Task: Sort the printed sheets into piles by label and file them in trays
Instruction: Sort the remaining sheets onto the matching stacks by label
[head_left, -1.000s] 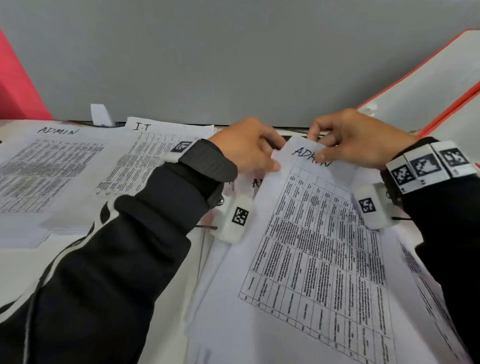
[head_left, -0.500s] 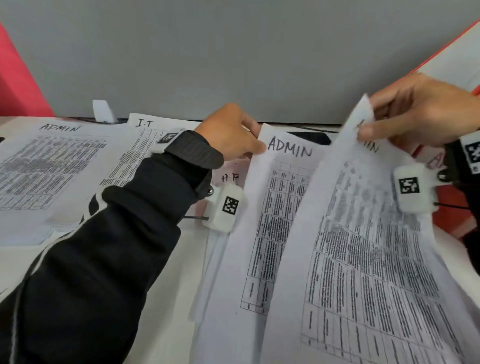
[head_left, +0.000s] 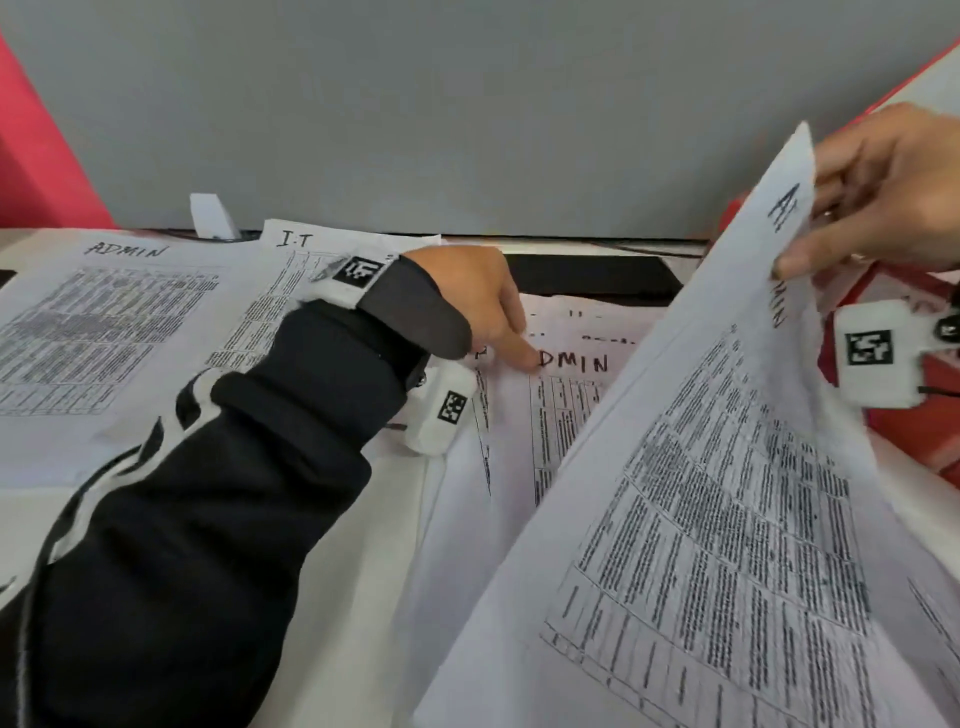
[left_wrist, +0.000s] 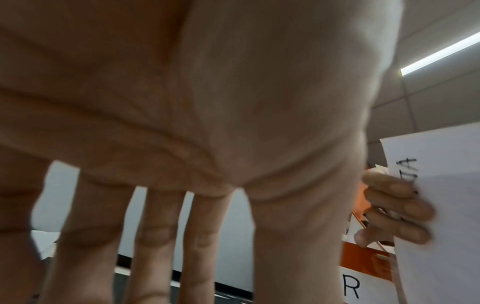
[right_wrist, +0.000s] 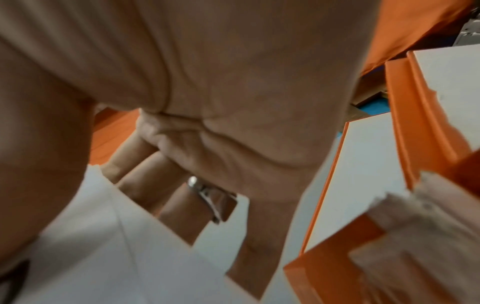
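Leftmost, at nine o'clock on the white table (head_left: 363, 525), an ADMIN pile (head_left: 104, 332) is laid beside an I.T pile (head_left: 291, 280). At centre, the unsorted stack (head_left: 561, 410) is pressed by the straight fingers of the left hand (head_left: 467, 296). At three o'clock, a lifted sheet (head_left: 727, 493) is pinched at its top by the right hand (head_left: 883, 192), before orange trays (right_wrist: 415, 115). A grey wall (head_left: 467, 104) is seen at twelve.

We've peeled the top ADMIN sheet (head_left: 717, 467) up with our right hand (head_left: 893, 192); our left hand (head_left: 483, 301) now presses the sheet beneath (head_left: 561, 410).
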